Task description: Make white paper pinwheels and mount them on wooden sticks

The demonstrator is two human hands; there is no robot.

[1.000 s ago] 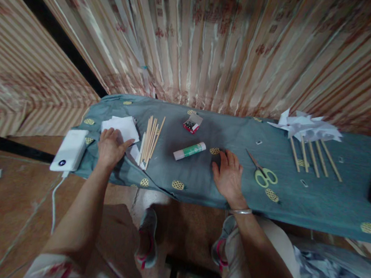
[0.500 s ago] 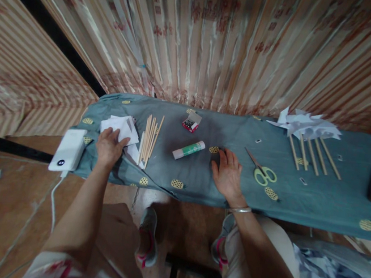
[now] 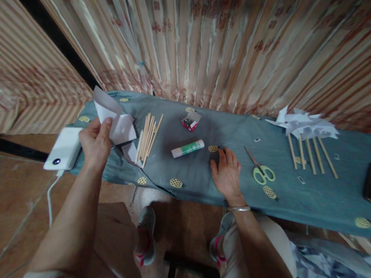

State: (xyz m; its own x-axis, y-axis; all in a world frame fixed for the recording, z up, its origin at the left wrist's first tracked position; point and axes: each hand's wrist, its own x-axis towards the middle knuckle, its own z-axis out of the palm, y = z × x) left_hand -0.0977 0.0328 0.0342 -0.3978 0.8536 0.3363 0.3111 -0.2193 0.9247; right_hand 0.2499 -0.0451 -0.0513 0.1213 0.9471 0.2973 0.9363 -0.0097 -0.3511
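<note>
Left hand (image 3: 95, 146) pinches a raised sheet (image 3: 103, 103) between thumb and fingers, just by the paper pile (image 3: 126, 129) on the cloth (image 3: 213, 188), right hand (image 3: 226, 175) rests palm down, fingers loosely spread, between glue stick (image 3: 187, 148) and scissors (image 3: 258, 167).

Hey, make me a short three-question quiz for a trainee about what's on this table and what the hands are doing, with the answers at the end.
1. Which hand is holding paper?
2. True or false: the glue stick lies between the loose sticks and the right hand.
3. What colour are the handles of the scissors?
A) pink
B) yellow-green
C) black

Key:
1. The left hand.
2. True.
3. B.
</note>
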